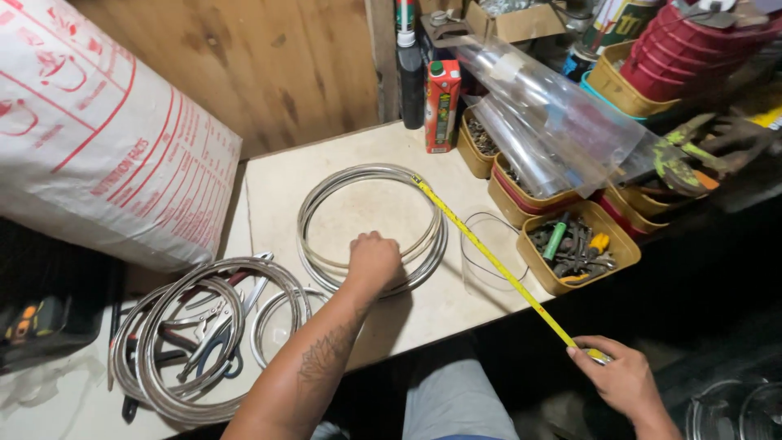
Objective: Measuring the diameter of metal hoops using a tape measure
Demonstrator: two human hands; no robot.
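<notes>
A coil of silvery wire [326, 189] lies flat on the pale tabletop [277, 183]. My left hand [373, 261] is closed and presses on the near side of that coil. A yellow tape measure [489, 254] stretches diagonally from the coil's far right rim down to my right hand [619, 375], which pinches the tape's near end off the table's edge. The tape is taut across the coil's right side.
More wire coils [204, 342] with pliers and cutters [218, 336] lie at the left. A large printed sack [98, 130] leans at the far left. Yellow tubs of hardware [580, 248], a clear plastic bag [554, 114], a red carton [443, 106] and red stacked containers [692, 49] crowd the right.
</notes>
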